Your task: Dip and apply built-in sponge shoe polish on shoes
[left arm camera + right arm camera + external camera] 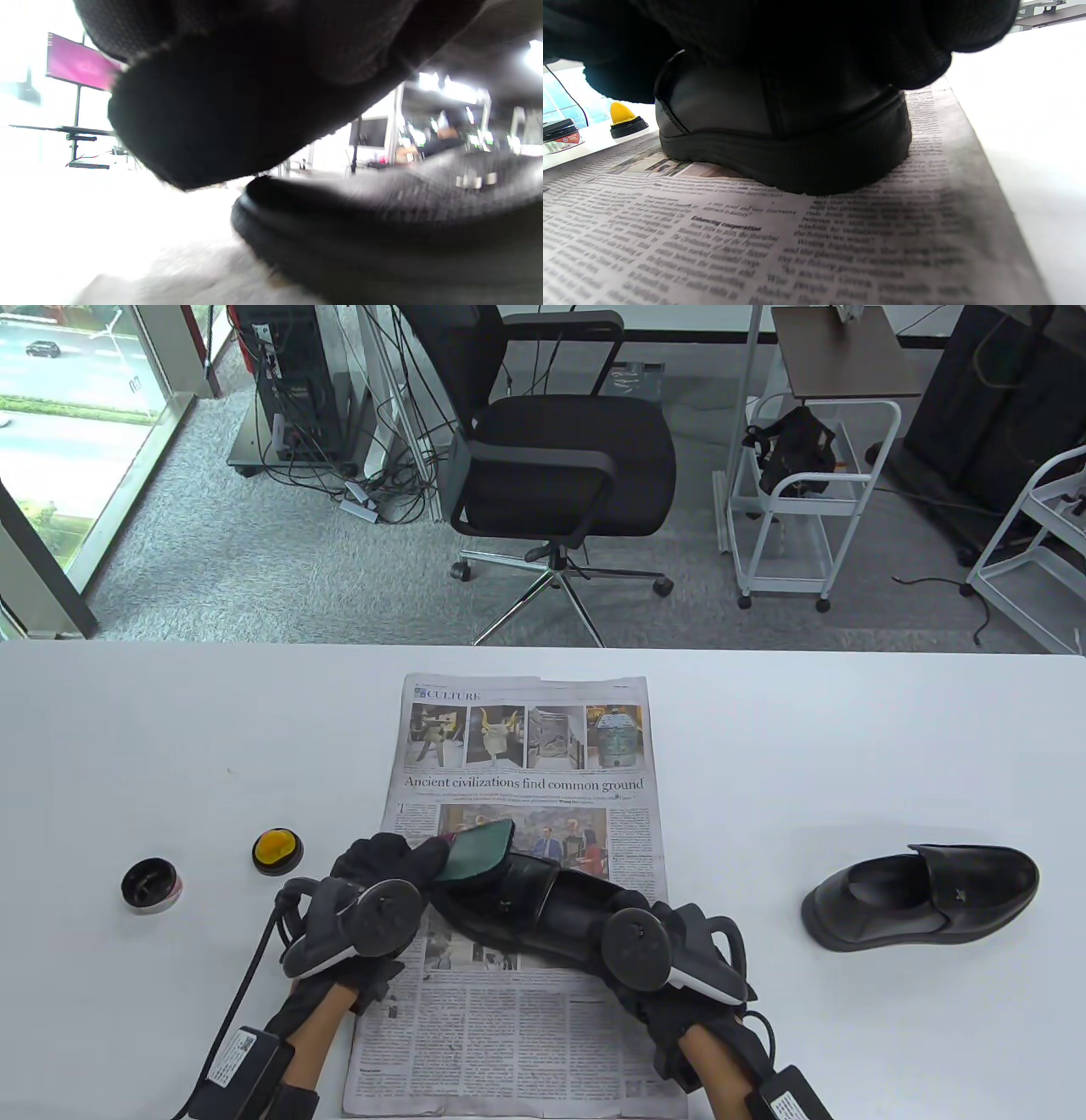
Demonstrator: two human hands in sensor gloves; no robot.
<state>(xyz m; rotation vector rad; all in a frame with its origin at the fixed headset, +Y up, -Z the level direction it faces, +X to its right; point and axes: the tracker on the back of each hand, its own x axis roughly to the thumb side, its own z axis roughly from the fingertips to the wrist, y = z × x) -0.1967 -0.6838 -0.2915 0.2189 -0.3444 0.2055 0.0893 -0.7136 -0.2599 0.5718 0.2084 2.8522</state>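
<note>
A black shoe point(543, 903) lies on the newspaper point(526, 1027) in the table view. My right hand point(632, 906) grips its heel from above; in the right wrist view the gloved fingers point(806, 38) cover the top of the heel point(780, 140). My left hand point(416, 857) holds a dark green pad point(477, 848) against the shoe's toe end. The left wrist view is blurred and shows a gloved finger point(220, 118) over the shoe's sole edge point(382, 237). The open polish tin point(153, 885) and its yellow sponge lid point(277, 852) sit on the table to the left.
A second black shoe point(920, 897) stands on the white table point(806, 746) to the right, off the newspaper. The tin point(560, 135) and the sponge lid point(624, 115) also show in the right wrist view. An office chair point(560, 466) stands beyond the far edge.
</note>
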